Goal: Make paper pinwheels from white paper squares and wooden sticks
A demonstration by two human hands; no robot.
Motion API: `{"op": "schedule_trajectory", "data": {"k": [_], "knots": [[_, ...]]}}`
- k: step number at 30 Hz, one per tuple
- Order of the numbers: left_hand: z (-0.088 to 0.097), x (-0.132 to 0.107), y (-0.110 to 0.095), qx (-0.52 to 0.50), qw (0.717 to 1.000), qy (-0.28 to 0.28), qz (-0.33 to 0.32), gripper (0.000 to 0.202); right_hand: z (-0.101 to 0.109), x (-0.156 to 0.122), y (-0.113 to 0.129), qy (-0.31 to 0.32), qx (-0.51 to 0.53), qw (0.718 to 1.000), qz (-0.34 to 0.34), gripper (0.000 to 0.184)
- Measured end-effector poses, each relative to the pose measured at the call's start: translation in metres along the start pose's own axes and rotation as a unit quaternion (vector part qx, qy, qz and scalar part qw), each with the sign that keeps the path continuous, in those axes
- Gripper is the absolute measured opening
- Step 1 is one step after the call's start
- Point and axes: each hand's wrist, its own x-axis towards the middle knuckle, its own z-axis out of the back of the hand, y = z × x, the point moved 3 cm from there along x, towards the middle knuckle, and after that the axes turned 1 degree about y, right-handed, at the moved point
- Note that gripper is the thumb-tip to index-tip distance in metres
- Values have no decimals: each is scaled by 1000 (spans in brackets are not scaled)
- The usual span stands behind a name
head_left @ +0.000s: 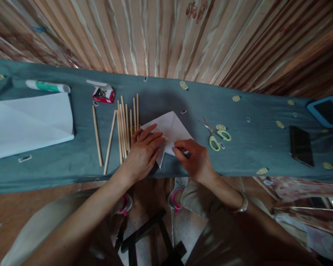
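While the left hand (144, 149) lies flat, fingers spread and pressing down on the paper (170, 125), the right hand (192, 157) is curled at the paper's near edge, with thumb and fingertips pinched on a fold there. The two hands are close together, nearly touching, over the paper's lower part. The paper is white, folded to a pointed shape with its tip away from the person, and it rests on the surface (252, 155) near the front edge, about midway along it. A blue-grey cloth with small yellow patterned ovals covers the surface.

Just left of the left hand lies a loose bunch of wooden sticks (124, 123), running roughly front to back, with two more set slightly apart further left. Beyond them sits a small open red box (103, 94). Scissors (218, 135) with pale green handles lie just right of the paper, blades pointing toward it. At the far left are large white sheets (30, 123), and behind these a white and green tube (47, 86) lies on its side. Well apart on the right are a dark phone (301, 146) and a tablet (327, 111) in a blue case. A striped curtain (166, 37) hangs behind the surface. The right wrist wears a bracelet (242, 203).
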Motion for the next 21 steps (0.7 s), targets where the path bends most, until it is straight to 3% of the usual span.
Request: {"op": "schedule_trajectory", "data": {"k": [8,21], "knots": [[1,1,-1,-1,1000,1,-2,35,-5,14,-7,-12,-97,995,31,8],[-3,2,-1,-3,1000,12,2,34,-9,20,-13,2,-104,995,0,9]]}}
